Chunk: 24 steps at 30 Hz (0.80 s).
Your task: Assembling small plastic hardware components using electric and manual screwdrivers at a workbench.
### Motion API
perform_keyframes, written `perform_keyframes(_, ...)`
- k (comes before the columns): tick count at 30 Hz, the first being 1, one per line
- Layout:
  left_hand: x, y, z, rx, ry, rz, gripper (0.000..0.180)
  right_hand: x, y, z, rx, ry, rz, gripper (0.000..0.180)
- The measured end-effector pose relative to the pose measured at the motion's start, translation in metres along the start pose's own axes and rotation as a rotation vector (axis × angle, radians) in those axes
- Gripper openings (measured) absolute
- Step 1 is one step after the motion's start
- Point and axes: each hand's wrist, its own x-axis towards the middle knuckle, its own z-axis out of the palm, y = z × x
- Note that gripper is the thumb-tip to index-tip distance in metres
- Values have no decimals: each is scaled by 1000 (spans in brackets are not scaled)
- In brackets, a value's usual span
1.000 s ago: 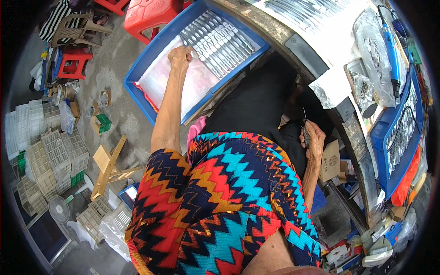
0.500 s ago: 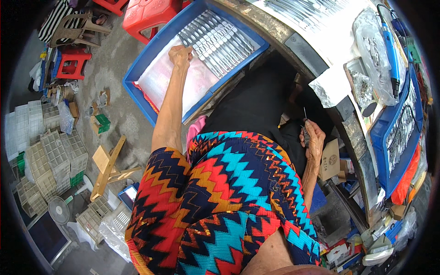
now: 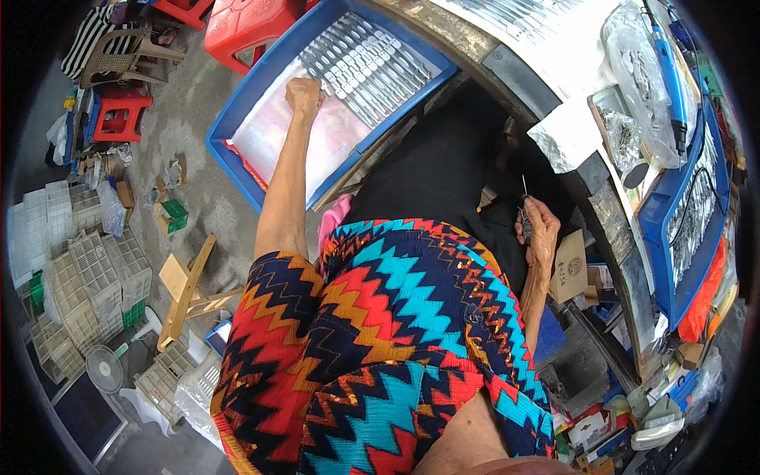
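Observation:
My left hand [image 3: 304, 96] is closed, its curled fingertips at the left edge of several slim silver metal pieces [image 3: 368, 71]. Those pieces lie side by side in slanting rows on a white sheet [image 3: 289, 146], inside a blue tray [image 3: 252, 199]. What the left fingertips pinch, if anything, is hidden by the hand. Over by my dark-clothed lap, my right hand [image 3: 541, 229] grips a thin, pointed metal tool [image 3: 524, 187]. Its needle-like tip points up past the fingers; a greyish part shows beside them, too small to name.
To the right stands a worktable [image 3: 582, 150] with more metal pieces, a blue pen-shaped tool [image 3: 669, 87] and a second blue tray [image 3: 673, 305]. Red stools [image 3: 247, 32] are behind the first tray. Plastic crates [image 3: 99, 265] and a wooden stand [image 3: 188, 293] occupy the left floor.
The whole view has shifted slightly, with the tray a little further left. My left hand stays closed by the metal pieces, and my right hand keeps the pointed tool by my lap.

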Motion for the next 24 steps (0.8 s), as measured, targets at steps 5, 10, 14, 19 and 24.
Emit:
perform_keyframes(5,5,-12,8,34,35,133,5,0,-2,0,-28,-1,-7,30)
perform_keyframes(10,25,-26,8,-11,-20,188,7,1,-1,-4,-24,33,-8,31)
perform_keyframes(14,19,-28,-6,308,237,282,20,2,-1,1,-47,11,26,30)
perform_keyframes(19,-91,87,31,39,23,647,14,-4,-4,-2,-42,13,10,34)
perform_keyframes(24,-170,180,92,121,-319,1140,15,-4,-1,-4,-47,-30,-45,36)
